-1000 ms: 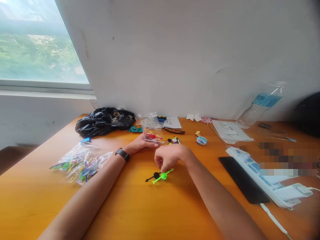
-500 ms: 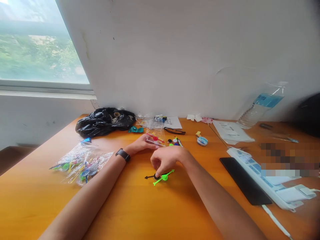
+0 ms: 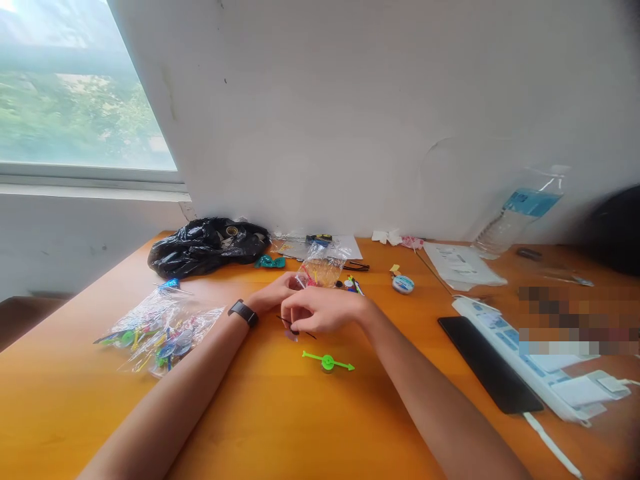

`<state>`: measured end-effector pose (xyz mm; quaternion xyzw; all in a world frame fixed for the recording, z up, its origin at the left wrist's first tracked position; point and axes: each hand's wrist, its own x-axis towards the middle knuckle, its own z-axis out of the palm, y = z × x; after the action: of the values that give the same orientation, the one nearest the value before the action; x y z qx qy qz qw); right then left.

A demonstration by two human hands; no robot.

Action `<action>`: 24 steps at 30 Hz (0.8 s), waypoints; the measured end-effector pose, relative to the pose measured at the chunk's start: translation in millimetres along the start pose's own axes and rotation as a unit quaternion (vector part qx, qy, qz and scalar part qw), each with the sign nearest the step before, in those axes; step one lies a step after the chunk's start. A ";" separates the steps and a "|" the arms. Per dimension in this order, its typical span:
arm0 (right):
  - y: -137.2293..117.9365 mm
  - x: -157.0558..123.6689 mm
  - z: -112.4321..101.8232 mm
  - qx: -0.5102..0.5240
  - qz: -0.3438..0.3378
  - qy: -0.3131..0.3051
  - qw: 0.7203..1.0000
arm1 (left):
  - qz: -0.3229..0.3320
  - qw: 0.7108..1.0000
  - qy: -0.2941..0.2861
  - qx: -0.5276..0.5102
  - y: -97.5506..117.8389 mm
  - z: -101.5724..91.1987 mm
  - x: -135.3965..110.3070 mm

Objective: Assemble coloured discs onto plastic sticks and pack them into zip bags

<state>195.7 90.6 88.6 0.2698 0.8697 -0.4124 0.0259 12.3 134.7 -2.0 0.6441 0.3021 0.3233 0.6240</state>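
Observation:
My right hand (image 3: 325, 308) pinches a small black arrow spinner (image 3: 295, 331) with a clear disc, held tilted above the table. In front of it a green arrow spinner (image 3: 327, 362) lies on the wood. Farther back, my left hand (image 3: 280, 291), with a black band on its wrist, is closed on a clear plastic bag (image 3: 327, 261) that stands up from its fingers. Something red shows at the bag's lower part. My right hand partly hides the left fingertips. Small black, white and colored pieces (image 3: 354, 285) lie just behind my right hand.
Clear bags of colored spinner parts (image 3: 167, 340) lie left of my left forearm. A black plastic bag (image 3: 207, 247) sits at the back left. To the right are a round tin (image 3: 403, 284), a phone (image 3: 487, 363), a power strip (image 3: 520, 360) and a water bottle (image 3: 520, 213).
My right hand has lifted the black spinner off the table and moved it left, toward my left hand. The green spinner has turned. The clear bag now rises higher from my left hand.

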 end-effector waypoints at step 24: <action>19.5 -45.2 -51.8 -0.063 0.110 0.401 0.907 | -0.011 0.999 -0.018 -0.044 -4.1 4.6 2.2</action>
<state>253.0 118.3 121.0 0.5046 0.7956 -0.2081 -0.2629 17.3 133.8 -6.1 0.6183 0.2830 0.3181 0.6606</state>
